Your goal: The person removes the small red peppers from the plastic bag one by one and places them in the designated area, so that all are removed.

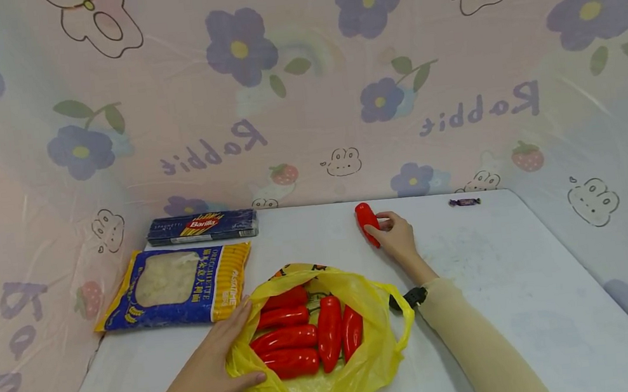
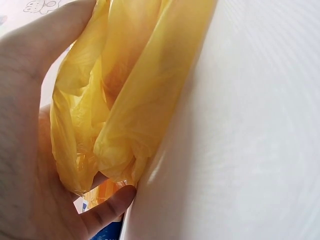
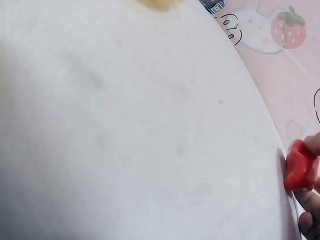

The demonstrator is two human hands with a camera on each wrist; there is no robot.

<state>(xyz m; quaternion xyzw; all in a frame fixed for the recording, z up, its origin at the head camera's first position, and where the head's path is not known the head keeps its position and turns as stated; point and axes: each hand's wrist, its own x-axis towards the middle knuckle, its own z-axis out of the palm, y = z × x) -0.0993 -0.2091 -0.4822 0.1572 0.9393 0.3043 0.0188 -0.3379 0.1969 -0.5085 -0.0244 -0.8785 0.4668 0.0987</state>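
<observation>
While the L hand rests w/ thumb & fingers spread against the yellow bag, bottom ctr of the frame, the R hand pinches a red pepper just R of ctr, prob. touching the table; six other peppers lie in the bag.

A white worktop, marked by faint grey smudges, is enclosed by pale pink walls at the back and on both sides. These are printed with purple flowers, green leaves, red strawberries, outlined rabbits and the word "Rabbit", shown reversed. Soft, even light is spread throughout.
</observation>
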